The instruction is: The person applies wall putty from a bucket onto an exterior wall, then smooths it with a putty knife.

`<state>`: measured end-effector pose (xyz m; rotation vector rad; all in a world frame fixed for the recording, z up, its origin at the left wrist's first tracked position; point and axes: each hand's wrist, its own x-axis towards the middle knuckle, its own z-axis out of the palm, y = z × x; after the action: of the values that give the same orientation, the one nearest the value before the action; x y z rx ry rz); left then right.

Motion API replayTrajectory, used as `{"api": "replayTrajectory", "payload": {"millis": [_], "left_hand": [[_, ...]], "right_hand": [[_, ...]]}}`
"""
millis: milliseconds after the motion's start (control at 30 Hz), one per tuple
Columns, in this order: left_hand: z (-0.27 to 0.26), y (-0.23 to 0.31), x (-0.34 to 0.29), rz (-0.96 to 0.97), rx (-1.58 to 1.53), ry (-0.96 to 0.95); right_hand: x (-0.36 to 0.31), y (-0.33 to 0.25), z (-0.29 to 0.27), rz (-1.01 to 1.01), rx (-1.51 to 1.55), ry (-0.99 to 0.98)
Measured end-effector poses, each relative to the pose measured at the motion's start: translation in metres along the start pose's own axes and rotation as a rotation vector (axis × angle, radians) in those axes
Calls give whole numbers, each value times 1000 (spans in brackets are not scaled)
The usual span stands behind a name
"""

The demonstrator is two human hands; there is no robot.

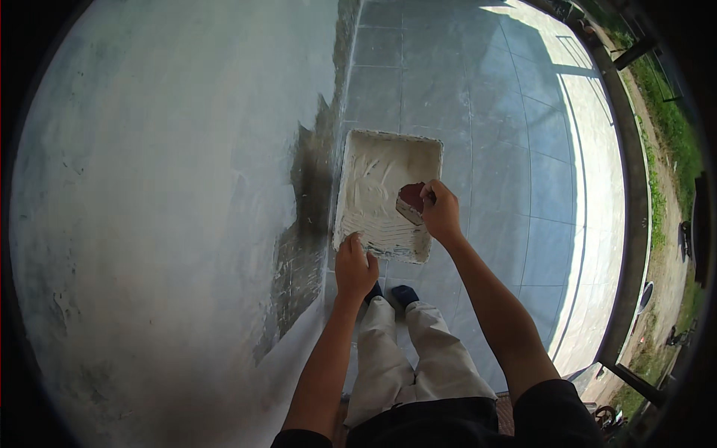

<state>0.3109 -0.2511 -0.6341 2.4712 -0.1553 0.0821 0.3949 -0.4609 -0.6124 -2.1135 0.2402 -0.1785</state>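
A paint tray (393, 136) smeared with thick cream-white paint lies on the floor close to the wall, its ribbed slope toward me. My left hand (355, 266) grips the tray's near left corner, fingers hooked over the rim. In my right hand (440, 209), over the right side of the tray, is a wide dark-red paintbrush (411, 198). Its lower edge is coated in pale paint and angled down into the tray. Whether the edge touches the paint there I cannot tell.
A pale wall (172, 187), unevenly coated, fills the left, with a bare dark grey strip (308, 175) along its foot. Grey floor tiles (497, 194) stretch away to the right, ending at a sunlit ledge (635, 187). My feet (404, 295) stand just behind the tray.
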Motion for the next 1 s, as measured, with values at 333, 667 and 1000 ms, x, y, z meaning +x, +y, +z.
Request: {"api": "replayTrajectory", "payload": {"millis": [333, 667, 1000], "left_hand": [[58, -41, -55, -214, -102, -79], [100, -64, -73, -908, -555, -344], [97, -48, -58, -1236, -1017, -273]], "right_hand": [[6, 62, 58, -132, 2, -196], [15, 91, 87, -246, -19, -274], [16, 95, 93, -286, -45, -276]]}}
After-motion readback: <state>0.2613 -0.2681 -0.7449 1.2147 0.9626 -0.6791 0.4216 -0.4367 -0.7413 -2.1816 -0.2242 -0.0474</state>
